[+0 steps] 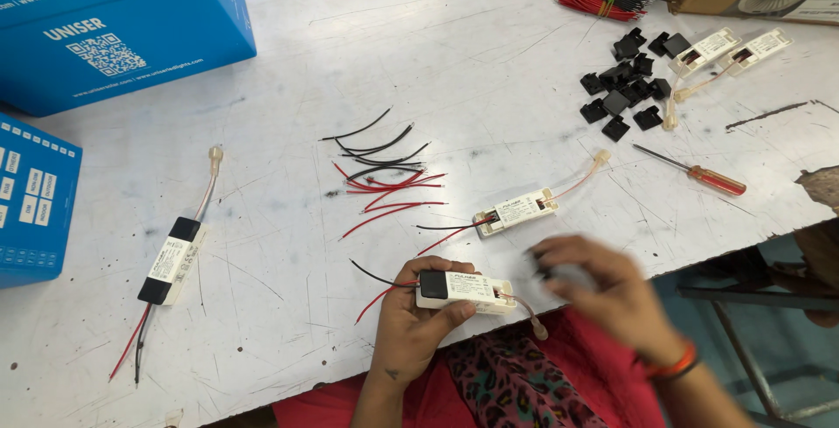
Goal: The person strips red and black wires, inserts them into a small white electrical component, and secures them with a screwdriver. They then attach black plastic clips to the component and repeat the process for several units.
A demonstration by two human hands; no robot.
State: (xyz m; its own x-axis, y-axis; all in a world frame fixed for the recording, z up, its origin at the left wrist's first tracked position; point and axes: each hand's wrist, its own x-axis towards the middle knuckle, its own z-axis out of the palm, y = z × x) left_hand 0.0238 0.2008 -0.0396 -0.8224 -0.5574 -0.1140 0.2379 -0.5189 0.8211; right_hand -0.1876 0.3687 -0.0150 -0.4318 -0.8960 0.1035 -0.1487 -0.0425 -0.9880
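Left hand (418, 316) grips white driver box (463, 292), leads trailing both ends; right hand (603, 288) just beside, blurred, grip unclear, possibly curled.

White driver box (463, 292), black end cap on left end, red and black leads trailing; lying level, at worktop's near edge. Second item blurred, possibly a cap.

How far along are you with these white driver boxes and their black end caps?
One white rectangular driver box lies capped at both ends. The left hand holds another white box with one cap on; the right hand is blurred. Three uncapped boxes and loose black plastic caps remain.
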